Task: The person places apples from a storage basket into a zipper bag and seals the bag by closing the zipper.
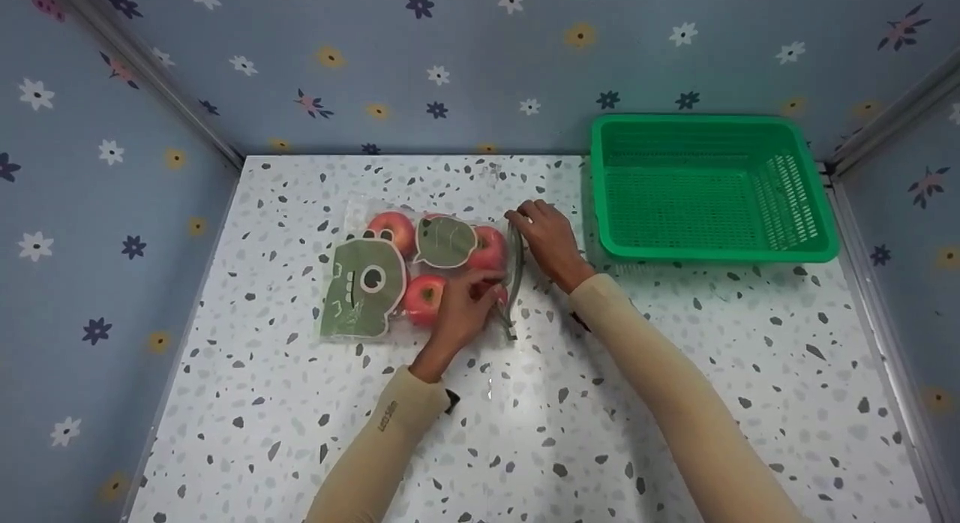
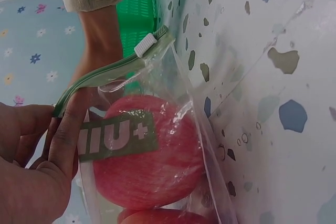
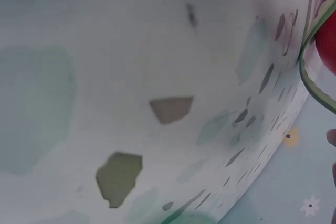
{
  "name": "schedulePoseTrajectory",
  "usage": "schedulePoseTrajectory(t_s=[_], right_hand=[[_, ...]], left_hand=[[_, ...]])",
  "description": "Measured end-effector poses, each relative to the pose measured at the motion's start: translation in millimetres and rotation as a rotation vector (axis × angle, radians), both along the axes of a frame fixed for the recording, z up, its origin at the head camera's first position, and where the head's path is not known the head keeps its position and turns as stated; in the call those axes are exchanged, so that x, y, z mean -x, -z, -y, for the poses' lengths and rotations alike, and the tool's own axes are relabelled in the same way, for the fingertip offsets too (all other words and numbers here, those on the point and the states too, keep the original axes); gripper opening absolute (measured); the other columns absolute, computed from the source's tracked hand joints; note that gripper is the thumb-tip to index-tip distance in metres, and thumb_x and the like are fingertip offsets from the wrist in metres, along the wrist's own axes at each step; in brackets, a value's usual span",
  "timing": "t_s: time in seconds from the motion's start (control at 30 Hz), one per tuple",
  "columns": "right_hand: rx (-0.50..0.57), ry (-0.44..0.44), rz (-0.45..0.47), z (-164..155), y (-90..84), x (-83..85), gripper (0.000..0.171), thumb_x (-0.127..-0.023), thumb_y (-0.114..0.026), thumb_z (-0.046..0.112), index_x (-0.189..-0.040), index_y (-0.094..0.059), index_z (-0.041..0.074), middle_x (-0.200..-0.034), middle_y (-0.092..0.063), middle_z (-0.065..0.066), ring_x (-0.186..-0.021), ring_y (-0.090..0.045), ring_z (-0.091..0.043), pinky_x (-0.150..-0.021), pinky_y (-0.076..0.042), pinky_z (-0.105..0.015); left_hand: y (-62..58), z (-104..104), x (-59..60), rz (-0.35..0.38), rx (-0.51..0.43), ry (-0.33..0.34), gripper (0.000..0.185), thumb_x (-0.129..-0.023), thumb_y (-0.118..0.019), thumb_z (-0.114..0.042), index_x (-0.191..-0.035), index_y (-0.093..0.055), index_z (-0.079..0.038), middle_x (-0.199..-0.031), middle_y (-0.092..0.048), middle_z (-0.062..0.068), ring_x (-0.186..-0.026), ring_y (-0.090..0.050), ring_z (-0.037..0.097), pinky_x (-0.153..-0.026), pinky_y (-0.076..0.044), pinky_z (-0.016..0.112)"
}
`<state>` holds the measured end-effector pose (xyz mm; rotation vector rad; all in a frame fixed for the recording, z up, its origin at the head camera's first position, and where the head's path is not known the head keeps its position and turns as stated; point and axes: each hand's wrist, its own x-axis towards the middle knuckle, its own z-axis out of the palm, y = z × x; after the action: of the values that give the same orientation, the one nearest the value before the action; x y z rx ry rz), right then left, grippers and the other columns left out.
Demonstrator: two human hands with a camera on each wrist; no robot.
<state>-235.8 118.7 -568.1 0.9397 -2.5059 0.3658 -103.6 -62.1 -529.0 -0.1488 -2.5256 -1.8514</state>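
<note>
A clear zip bag (image 1: 360, 283) with a green cartoon print lies flat on the speckled table. Several red apples (image 1: 425, 298) show through its plastic. Along its right side runs a green zip strip (image 1: 516, 268), bowed in a curve; a white slider (image 2: 145, 45) sits close to the strip's near end. With thumb and fingers, my left hand (image 1: 466, 305) pinches the strip partway along, above the nearest apple (image 2: 152, 150). My right hand (image 1: 551, 238) holds the strip's far end in curled fingers; only its fingertips (image 3: 332, 137) enter the right wrist view.
A green plastic basket (image 1: 716, 256) with slotted walls stands at the back right, beyond my right hand. Flower-patterned panels (image 1: 480, 65) close in the back and both sides of the table (image 1: 420, 470).
</note>
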Motion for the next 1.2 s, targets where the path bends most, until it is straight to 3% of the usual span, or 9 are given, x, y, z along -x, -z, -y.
schedulePoseTrajectory(t_s=[0.33, 0.53, 0.67, 0.73, 0.87, 1.07, 1.2], right_hand=[[0.042, 0.007, -0.160, 1.1, 2.4, 7.8, 0.019, -0.100, -0.060, -0.006, -0.102, -0.071, 0.010, -0.094, -0.062, -0.011, -0.085, -0.061, -0.027, -0.073, -0.060, -0.037], [0.091, 0.025, -0.158, -0.1, 4.7, 7.7, 0.014, -0.101, -0.063, 0.000, -0.094, -0.071, 0.008, -0.093, -0.060, -0.012, -0.083, -0.058, -0.028, -0.066, -0.056, -0.039], [0.074, 0.052, -0.136, -0.8, 5.2, 6.6, 0.015, -0.100, -0.064, 0.001, -0.093, -0.074, 0.008, -0.096, -0.061, -0.011, -0.086, -0.061, -0.027, -0.069, -0.059, -0.038], [0.059, 0.061, -0.123, -0.8, 4.8, 6.2, 0.015, -0.100, -0.064, 0.001, -0.094, -0.076, 0.008, -0.099, -0.063, -0.010, -0.088, -0.062, -0.026, -0.073, -0.060, -0.037], [0.045, 0.078, -0.106, -0.3, 4.3, 6.1, 0.015, -0.100, -0.064, 0.000, -0.097, -0.077, 0.007, -0.100, -0.067, -0.008, -0.091, -0.064, -0.024, -0.078, -0.062, -0.035], [0.027, 0.105, -0.101, 0.0, 5.3, 6.2, 0.017, -0.100, -0.064, -0.001, -0.099, -0.078, 0.009, -0.098, -0.069, -0.007, -0.092, -0.064, -0.023, -0.080, -0.062, -0.033], [0.033, 0.123, -0.088, 0.1, 5.3, 5.4, 0.017, -0.101, -0.065, 0.002, -0.099, -0.079, 0.009, -0.097, -0.071, -0.006, -0.091, -0.064, -0.023, -0.080, -0.062, -0.031]], left_hand=[[1.0, -0.2, -1.0, -0.029, -0.027, 0.031, 0.021, -0.097, -0.068, 0.000, -0.116, -0.075, 0.006, -0.099, -0.074, 0.017, -0.082, -0.061, 0.014, -0.072, -0.047, 0.022], [2.4, -1.6, -4.8, -0.009, -0.016, 0.043, 0.024, -0.096, -0.069, 0.000, -0.119, -0.074, 0.003, -0.108, -0.074, 0.016, -0.092, -0.067, 0.021, -0.079, -0.054, 0.024], [4.0, -2.2, -11.4, -0.058, 0.077, 0.047, 0.026, -0.095, -0.071, 0.000, -0.121, -0.074, 0.001, -0.109, -0.072, 0.014, -0.096, -0.068, 0.022, -0.084, -0.060, 0.030], [4.7, -2.7, -15.3, -0.124, 0.160, 0.053, 0.026, -0.094, -0.072, 0.000, -0.120, -0.074, 0.000, -0.110, -0.069, 0.013, -0.097, -0.067, 0.022, -0.084, -0.061, 0.033], [6.8, -2.4, -24.4, -0.285, 0.419, 0.091, 0.030, -0.092, -0.075, -0.003, -0.121, -0.070, -0.004, -0.112, -0.064, 0.010, -0.098, -0.063, 0.022, -0.083, -0.061, 0.033], [12.9, 4.4, -39.9, -0.507, 0.976, 0.251, 0.049, -0.088, -0.086, -0.025, -0.128, -0.065, -0.008, -0.130, -0.063, 0.008, -0.113, -0.061, 0.023, -0.099, -0.057, 0.035], [19.9, 7.0, -44.7, -0.641, 1.240, 0.305, 0.047, -0.088, -0.085, -0.031, -0.126, -0.066, -0.012, -0.127, -0.066, 0.005, -0.113, -0.061, 0.022, -0.098, -0.054, 0.034]])
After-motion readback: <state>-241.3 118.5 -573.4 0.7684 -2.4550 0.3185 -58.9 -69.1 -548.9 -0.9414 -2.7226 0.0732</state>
